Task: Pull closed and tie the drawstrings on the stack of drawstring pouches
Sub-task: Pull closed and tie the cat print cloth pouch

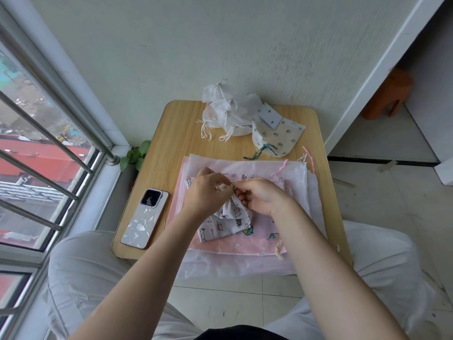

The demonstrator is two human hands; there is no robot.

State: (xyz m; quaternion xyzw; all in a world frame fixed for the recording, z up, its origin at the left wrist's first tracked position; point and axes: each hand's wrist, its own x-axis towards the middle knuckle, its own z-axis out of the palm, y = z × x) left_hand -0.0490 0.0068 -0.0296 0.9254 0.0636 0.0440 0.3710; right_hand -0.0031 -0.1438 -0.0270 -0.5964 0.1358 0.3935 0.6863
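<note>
A small white pouch printed with cartoon cats lies gathered on top of a flat stack of pink and white drawstring pouches on the wooden table. My left hand pinches the pouch's cream drawstring at its cinched neck. My right hand grips the neck and cord from the other side, fingers curled. The two hands touch over the pouch's mouth. At the table's far edge lie several tied white pouches and a tied cactus-print pouch.
A phone in a white patterned case lies face down at the table's left edge. A window with metal bars is on the left, a small green plant by the sill. An orange stool stands at the right rear. My knees flank the table.
</note>
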